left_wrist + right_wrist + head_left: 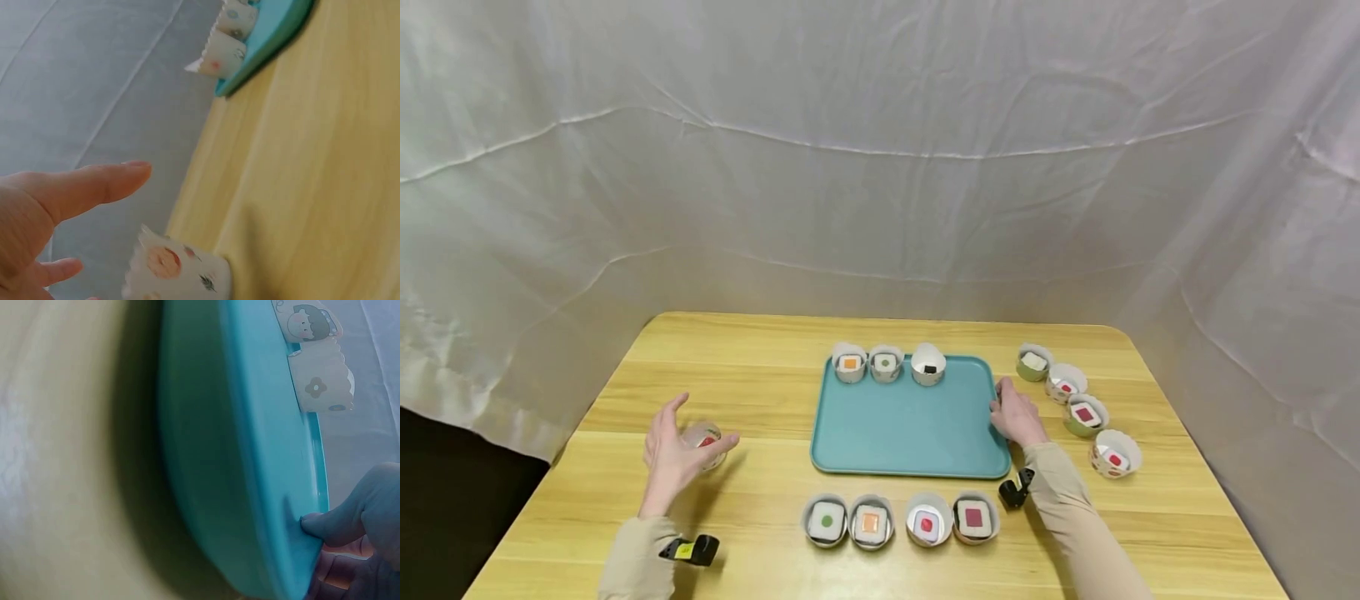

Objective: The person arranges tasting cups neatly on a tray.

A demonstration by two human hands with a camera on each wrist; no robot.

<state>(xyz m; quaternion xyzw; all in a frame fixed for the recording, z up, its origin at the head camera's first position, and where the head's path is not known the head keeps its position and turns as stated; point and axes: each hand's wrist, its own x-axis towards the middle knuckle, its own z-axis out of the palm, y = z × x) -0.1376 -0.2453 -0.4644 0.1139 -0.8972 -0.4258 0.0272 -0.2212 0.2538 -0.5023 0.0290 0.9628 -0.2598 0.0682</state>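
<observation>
My left hand (672, 458) hovers at the left of the table, thumb and fingers spread wide apart. Beside it stands a patterned paper baking cup (187, 272) with something red in it, partly behind the hand in the head view. At the right edge of the teal tray (910, 429), my right hand (1018, 417) grips the rim. In the right wrist view its thumb (334, 526) presses on the inner side, with the other fingers curled outside. Three paper cups stand along the tray's far edge: one with an orange-topped piece (850, 363), one green-dotted (885, 363), one with a black-patched piece (929, 369).
In front of the tray, several cups hold white square pieces, among them a green-dotted one (827, 521) and an orange-topped one (870, 522). More cups (1115, 455) form a slanting line at the right. A pale curtain (880, 208) hangs behind the wooden table (760, 533).
</observation>
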